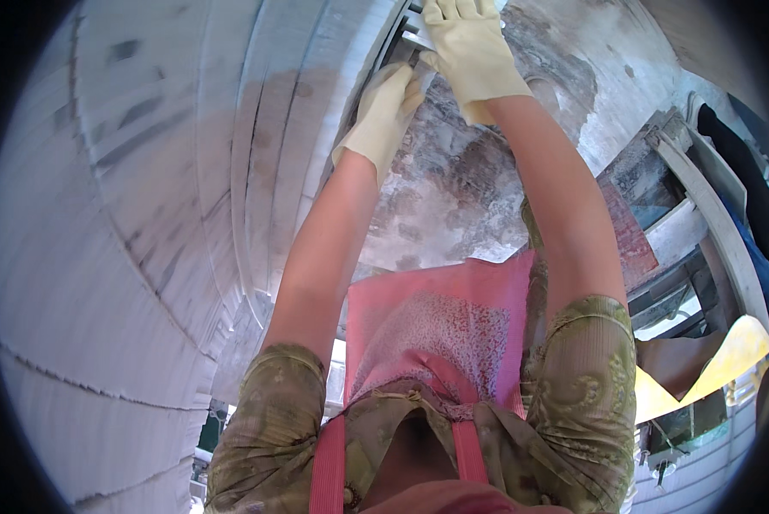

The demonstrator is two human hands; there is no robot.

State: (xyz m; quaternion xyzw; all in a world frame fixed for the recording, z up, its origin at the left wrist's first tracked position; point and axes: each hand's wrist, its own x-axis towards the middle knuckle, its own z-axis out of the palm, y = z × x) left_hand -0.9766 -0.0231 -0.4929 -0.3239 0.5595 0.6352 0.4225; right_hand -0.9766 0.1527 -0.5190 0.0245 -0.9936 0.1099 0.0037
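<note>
Both my hands wear cream rubber gloves and reach to the top of the view. My left hand [386, 113] is beside a dark narrow frame [388, 53], its fingers curled in. Whatever those fingers may hold is hidden. To its right and farther out, my right hand [472, 53] lies palm down with its fingers stretched and its thumb apart, cut off by the upper edge. A short white bar [417, 39] shows between the hands, across the frame. Under both arms spreads a stained grey-white surface [453, 184], blotched with dark patches.
Tall layers of pale grey sheets [153, 171] rise along the left side. At the right stands a worn wooden rack [701, 197] with dark cloth [731, 163] by it. A bent yellow sheet [727, 364] juts out lower right. My pink apron [440, 317] hangs near the surface.
</note>
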